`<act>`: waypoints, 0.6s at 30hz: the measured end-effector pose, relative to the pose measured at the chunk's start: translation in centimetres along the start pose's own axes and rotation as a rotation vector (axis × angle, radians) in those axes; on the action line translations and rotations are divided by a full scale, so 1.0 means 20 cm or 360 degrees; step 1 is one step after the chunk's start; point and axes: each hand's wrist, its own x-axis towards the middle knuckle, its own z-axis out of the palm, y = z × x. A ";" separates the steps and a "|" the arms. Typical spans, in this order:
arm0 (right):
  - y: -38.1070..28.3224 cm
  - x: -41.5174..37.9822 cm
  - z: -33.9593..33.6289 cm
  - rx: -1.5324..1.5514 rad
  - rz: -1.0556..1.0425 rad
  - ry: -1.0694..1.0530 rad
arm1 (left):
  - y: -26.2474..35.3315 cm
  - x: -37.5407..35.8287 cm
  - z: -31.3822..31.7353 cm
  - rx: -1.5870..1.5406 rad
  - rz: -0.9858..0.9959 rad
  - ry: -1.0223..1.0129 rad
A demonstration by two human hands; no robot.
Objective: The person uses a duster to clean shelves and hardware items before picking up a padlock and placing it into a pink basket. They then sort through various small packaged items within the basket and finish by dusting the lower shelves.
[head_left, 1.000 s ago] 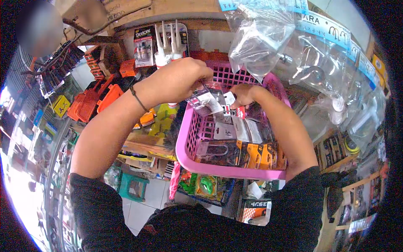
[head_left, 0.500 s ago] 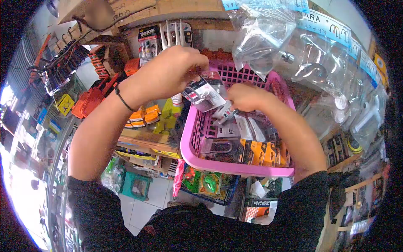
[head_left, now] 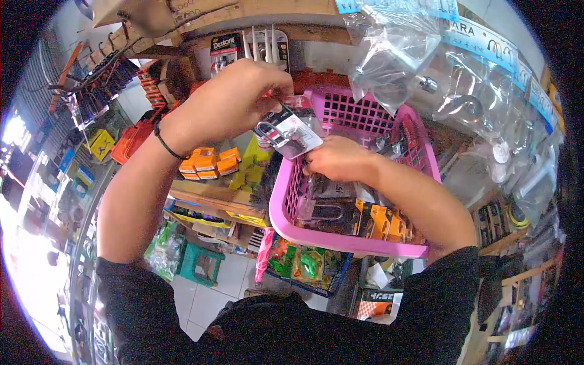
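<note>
1. The left hand (head_left: 234,97) is raised above the near-left corner of the pink slotted plastic basket (head_left: 340,240), fingers pinched on the top edge of a clear blister pack holding a silver padlock on a white card (head_left: 287,132).
2. The right hand (head_left: 331,159) is down inside the basket, fingers curled among the packets; whether it grips one cannot be told.
3. The basket holds further carded padlocks, including a dark-backed padlock pack (head_left: 328,214) and orange-and-black packs (head_left: 383,222) along the near wall.
4. Judgement: sorting or picking of padlock packs is in hand. The next move calls for a firm hold on the raised pack while the right hand separates one packet from the overlapping stock.
</note>
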 end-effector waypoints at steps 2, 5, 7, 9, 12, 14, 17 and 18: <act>-0.01 -0.02 -0.04 0.0148 0.0206 -0.0080 | 0.00 -0.01 -0.01 -0.0011 0.0012 0.0002; 0.01 -0.05 -0.07 0.0381 0.0486 -0.0100 | 0.02 -0.01 -0.04 0.0100 -0.0021 -0.0044; 0.07 -0.07 -0.05 0.0467 0.0563 -0.0042 | 0.03 -0.02 -0.05 0.0024 -0.0079 -0.0034; 0.13 -0.06 -0.01 0.0549 0.0559 0.0180 | 0.02 -0.02 -0.05 0.0000 -0.0085 -0.0017; 0.15 -0.09 -0.06 0.0604 0.0583 0.0170 | 0.03 -0.02 -0.06 0.0015 -0.0085 0.0011; 0.14 -0.11 -0.11 0.0761 0.0762 0.0028 | 0.03 -0.02 -0.07 0.0046 -0.0075 0.0019; 0.18 -0.11 -0.11 0.0802 0.1158 0.0249 | 0.02 -0.03 -0.07 0.0027 -0.0075 0.0023; 0.19 -0.11 -0.11 0.0804 0.1158 0.0245 | 0.02 -0.03 -0.07 0.0044 -0.0092 0.0015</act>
